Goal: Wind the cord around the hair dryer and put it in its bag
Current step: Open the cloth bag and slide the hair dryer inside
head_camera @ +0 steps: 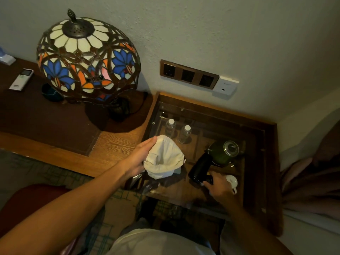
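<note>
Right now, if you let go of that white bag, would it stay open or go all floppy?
Probably floppy. The white cloth bag is creased and sags where the left hand holds it, so it likely collapses once let go. It looks thin and light, with nothing inside yet; the hair dryer is apart from it, in the right hand.

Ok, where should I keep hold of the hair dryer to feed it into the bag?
Grip the hair dryer at its handle end from the near side, where the right hand is. Its barrel points up-left toward the bag the left hand holds.
</note>
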